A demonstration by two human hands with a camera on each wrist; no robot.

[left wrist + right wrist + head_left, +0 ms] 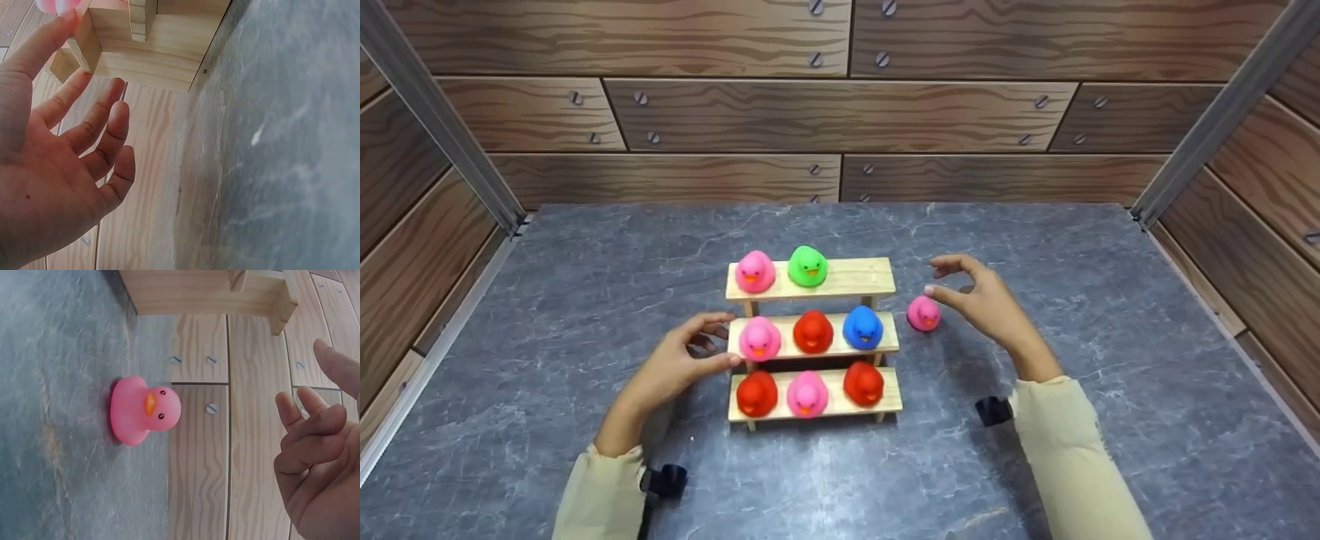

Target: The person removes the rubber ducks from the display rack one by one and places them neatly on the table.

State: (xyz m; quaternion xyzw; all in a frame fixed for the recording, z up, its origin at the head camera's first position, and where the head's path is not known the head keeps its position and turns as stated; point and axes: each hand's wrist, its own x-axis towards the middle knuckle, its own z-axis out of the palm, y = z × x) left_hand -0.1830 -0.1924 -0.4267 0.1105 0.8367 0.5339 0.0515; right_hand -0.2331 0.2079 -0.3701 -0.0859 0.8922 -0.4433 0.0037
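A three-tier wooden stand (847,279) holds rubber ducks. My left hand (675,365) grips the left end of its middle tier, thumb at the front corner and index fingertip at the back. The left hand's other fingers hang loosely below in the left wrist view. A pink rubber duck (134,410) sits upright on the tabletop, just right of the stand. Above and to the right of that duck, my right hand (986,304) holds nothing, its thumb and index finger spread. A gap shows between duck and right hand in the right wrist view.
Pink and green ducks (808,266) occupy the top tier, its right end bare. Pink, red and blue ducks (862,328) line the middle tier; red, pink and red ducks (808,394) the bottom. Wood-patterned walls (840,112) enclose the grey marbled table (840,487).
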